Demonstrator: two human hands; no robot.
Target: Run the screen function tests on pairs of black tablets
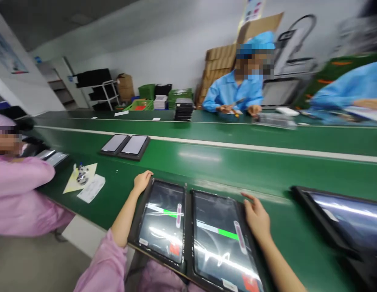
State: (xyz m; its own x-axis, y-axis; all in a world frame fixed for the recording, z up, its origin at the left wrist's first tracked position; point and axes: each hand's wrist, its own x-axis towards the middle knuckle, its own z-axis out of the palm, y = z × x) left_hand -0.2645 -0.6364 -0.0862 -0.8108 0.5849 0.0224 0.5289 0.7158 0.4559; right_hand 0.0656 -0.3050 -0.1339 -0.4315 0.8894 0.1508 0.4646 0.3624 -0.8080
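Observation:
A dark tray (188, 243) lies at the near edge of the green bench, tilted in view, with two tablets side by side in it. The left tablet (164, 223) and the right tablet (220, 243) both show dark screens with a white and green band and a red patch. My left hand (142, 181) holds the tray's far left corner, fingers wrapped round its edge. At the tray's right side is my right hand (257, 215), its index finger stretched out near the far right corner and its other fingers partly hidden.
Another tray with two tablets (133, 144) lies farther back left. Papers (91, 188) and small parts are at left, beside a person in pink (20, 178). A dark tray (322, 219) stands at right. Across the bench are people in blue (212, 93) and stacked black trays (184, 110).

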